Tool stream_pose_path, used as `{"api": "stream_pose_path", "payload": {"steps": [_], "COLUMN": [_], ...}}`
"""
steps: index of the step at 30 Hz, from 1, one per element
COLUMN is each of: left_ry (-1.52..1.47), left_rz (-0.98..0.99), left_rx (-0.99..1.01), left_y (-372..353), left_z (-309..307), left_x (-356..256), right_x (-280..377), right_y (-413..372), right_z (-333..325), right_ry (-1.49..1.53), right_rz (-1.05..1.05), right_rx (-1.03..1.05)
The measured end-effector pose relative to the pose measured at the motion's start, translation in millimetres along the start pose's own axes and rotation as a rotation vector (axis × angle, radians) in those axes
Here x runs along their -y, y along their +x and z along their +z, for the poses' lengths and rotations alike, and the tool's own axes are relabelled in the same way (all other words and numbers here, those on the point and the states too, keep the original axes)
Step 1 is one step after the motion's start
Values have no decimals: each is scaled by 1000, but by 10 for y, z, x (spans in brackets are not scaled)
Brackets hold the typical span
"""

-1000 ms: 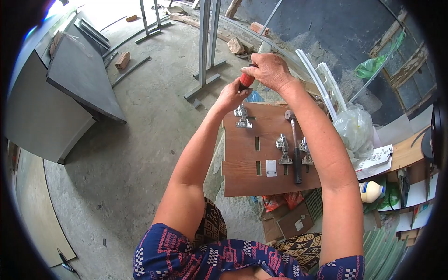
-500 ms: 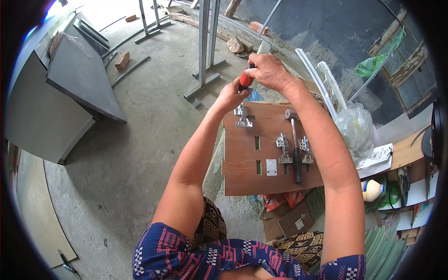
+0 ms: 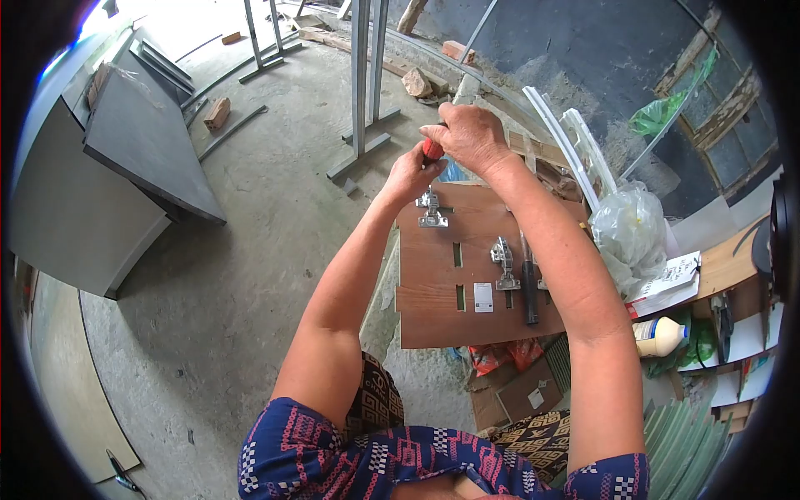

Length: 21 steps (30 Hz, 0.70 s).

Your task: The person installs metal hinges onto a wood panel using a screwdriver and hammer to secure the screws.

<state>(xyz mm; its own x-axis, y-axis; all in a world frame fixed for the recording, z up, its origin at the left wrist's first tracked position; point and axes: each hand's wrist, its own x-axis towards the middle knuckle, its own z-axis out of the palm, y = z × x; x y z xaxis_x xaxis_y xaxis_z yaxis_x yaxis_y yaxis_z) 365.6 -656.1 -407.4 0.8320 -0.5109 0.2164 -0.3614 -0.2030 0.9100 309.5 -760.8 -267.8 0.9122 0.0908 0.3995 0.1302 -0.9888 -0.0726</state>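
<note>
Both my hands are closed around a screwdriver with a red and black handle (image 3: pixel 432 151), held above the far left corner of a brown wooden board (image 3: pixel 425 325). My left hand (image 3: pixel 411 173) grips its lower part, and my right hand (image 3: pixel 473 137) wraps over the top; the shaft is hidden. Just below my left hand, a metal cabinet hinge (image 3: pixel 432 212) lies on the board. Another hinge (image 3: pixel 505 267) rests near the middle, beside a hammer (image 3: pixel 529 287) with a black grip. My right forearm covers the hammer's head and most of a third hinge. A small white card (image 3: pixel 483 297) lies near the slots.
Metal frame posts (image 3: pixel 360 92) stand on the concrete floor beyond the board. Large grey panels (image 3: pixel 150 142) lean at the left. To the right are a clear plastic bag (image 3: pixel 629 233), papers (image 3: pixel 673 279) and a cream bottle (image 3: pixel 662 337). Bricks (image 3: pixel 217 113) lie about.
My right hand has shifted slightly left and down over the handle, so less of it shows. My right forearm has moved left, now covering the hammer's head and most of the right hinge.
</note>
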Motion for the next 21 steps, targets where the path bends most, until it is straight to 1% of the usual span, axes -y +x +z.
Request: {"api": "stream_pose_path", "payload": {"steps": [4, 5, 7, 9, 10, 13, 16, 21], "left_ry": [108, 96, 115, 44, 8, -103, -102, -183], "left_rz": [87, 125, 126, 65, 35, -23, -79, -119], "left_rx": [-64, -31, 89, 232, 301, 370, 467, 557], "left_y": [-40, -17, -45, -101, -131, -247, -246, -185], "left_z": [-134, -176, -264, -293, -296, -328, -378, -322], "left_x": [-180, -198, -427, -591, -655, -776, -700, -434], "right_x": [34, 47, 25, -35, -42, -47, -27, 81], "right_y": [-82, -98, -141, -197, -241, -375, -466, -529], "right_z": [-104, -215, -365, -453, -472, -482, -383, -315], "right_ry": [35, 51, 121, 229, 255, 323, 374, 349], "right_rz": [-17, -7, -1, -7, -21, -24, -29, -27], "right_rx": [-88, -113, -150, -172, -170, -93, -42, 5]}}
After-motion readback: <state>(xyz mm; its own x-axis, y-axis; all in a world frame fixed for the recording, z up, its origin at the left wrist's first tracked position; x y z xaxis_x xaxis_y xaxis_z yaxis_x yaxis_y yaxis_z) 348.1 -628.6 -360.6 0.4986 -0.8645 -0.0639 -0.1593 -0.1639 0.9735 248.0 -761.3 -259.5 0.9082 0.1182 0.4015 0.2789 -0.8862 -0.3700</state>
